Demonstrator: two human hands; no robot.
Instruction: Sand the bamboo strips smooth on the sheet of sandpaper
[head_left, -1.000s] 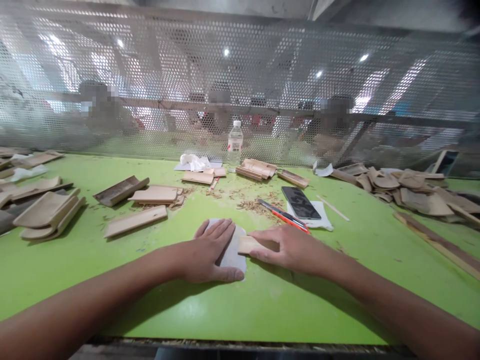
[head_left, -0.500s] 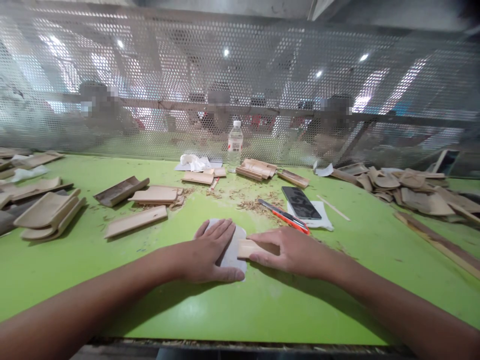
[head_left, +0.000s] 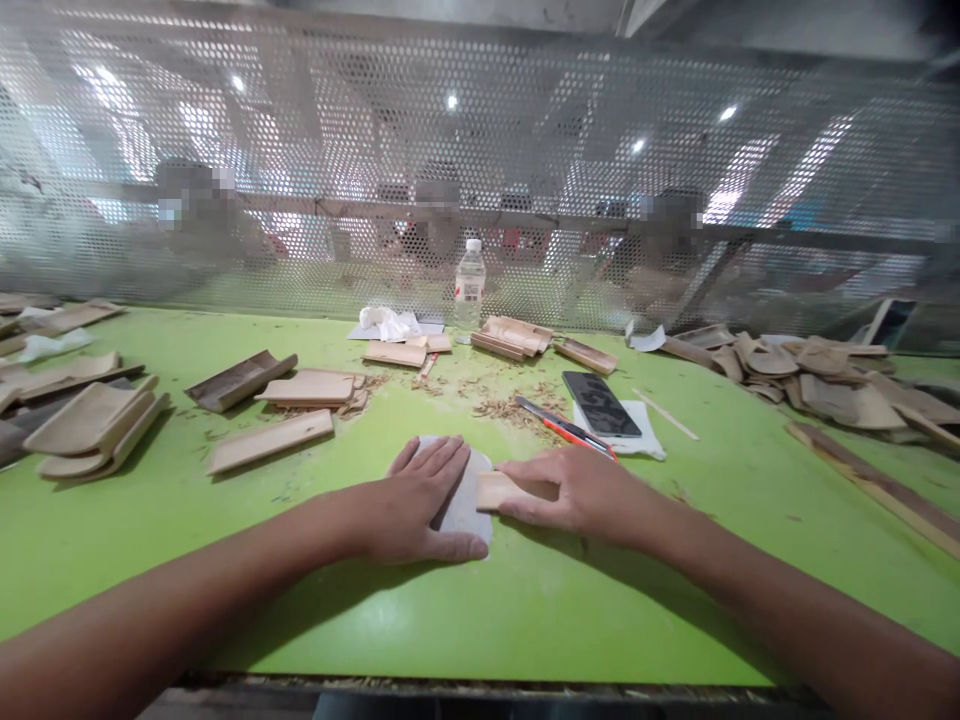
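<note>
A round-edged greyish-white sheet (head_left: 466, 505), perhaps sandpaper, lies flat on the green table (head_left: 390, 620). My left hand (head_left: 420, 505) presses down on it with fingers stretched out, hiding much of its left part. From the right, my right hand (head_left: 574, 490) grips a small pale piece of bamboo (head_left: 496, 490) between thumb and fingers. The bamboo's left end rests over the sheet's right edge; its other end is hidden in my palm. Just beyond my right hand lies an orange utility knife (head_left: 566, 428), its blade pointing away to the left.
A phone (head_left: 602, 405) lies on a white tissue (head_left: 649, 430). Cut bamboo pieces (head_left: 274, 440) lie at left, with a larger heap (head_left: 840, 380) at right. Shavings (head_left: 510, 410) litter the middle. A water bottle (head_left: 470, 290) stands before a perforated metal screen (head_left: 322, 180); people sit behind it.
My right hand has shifted very slightly with the bamboo piece, which still overlaps the sheet's right edge. My left hand stays flat in place.
</note>
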